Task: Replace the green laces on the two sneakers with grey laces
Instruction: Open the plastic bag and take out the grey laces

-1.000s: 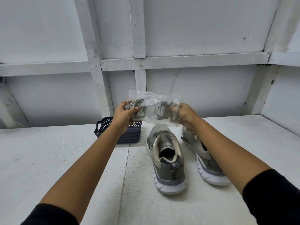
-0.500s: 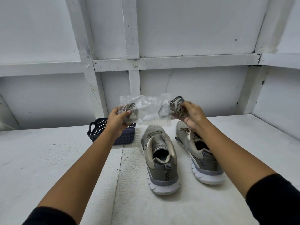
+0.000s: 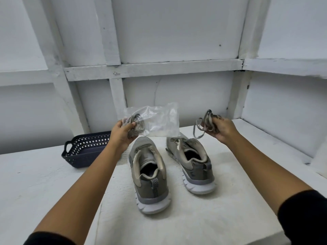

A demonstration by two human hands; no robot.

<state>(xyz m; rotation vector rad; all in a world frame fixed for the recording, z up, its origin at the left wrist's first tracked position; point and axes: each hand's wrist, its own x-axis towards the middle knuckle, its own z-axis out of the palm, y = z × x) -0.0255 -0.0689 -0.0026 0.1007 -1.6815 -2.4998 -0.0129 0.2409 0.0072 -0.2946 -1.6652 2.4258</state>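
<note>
A clear plastic bag (image 3: 155, 121) is held up above the bench (image 3: 44, 183) by the left hand (image 3: 122, 133), whose fingers are closed on the bag's left end. One coiled grey lace (image 3: 137, 124) is seen inside the bag, under those fingers; the rest of the bag looks empty and crumpled. A second grey lace (image 3: 203, 124) is gripped in the closed right hand (image 3: 220, 129), well apart from the bag, and some of its loops hang loose below and to the left of the fist.

Two grey sneakers are placed side by side on the bench, near its middle, with heels toward the person and toes toward the back wall. The left sneaker (image 3: 150, 175) is nearer to the front edge; the right sneaker (image 3: 192, 163) is set a little further back. It cannot be told from here whether laces are in their eyelets.

A dark perforated basket (image 3: 85, 151) is seen toward the back left of the bench, partly hidden by the left wrist. Black sleeves (image 3: 304, 216) are seen at both forearms.
</note>
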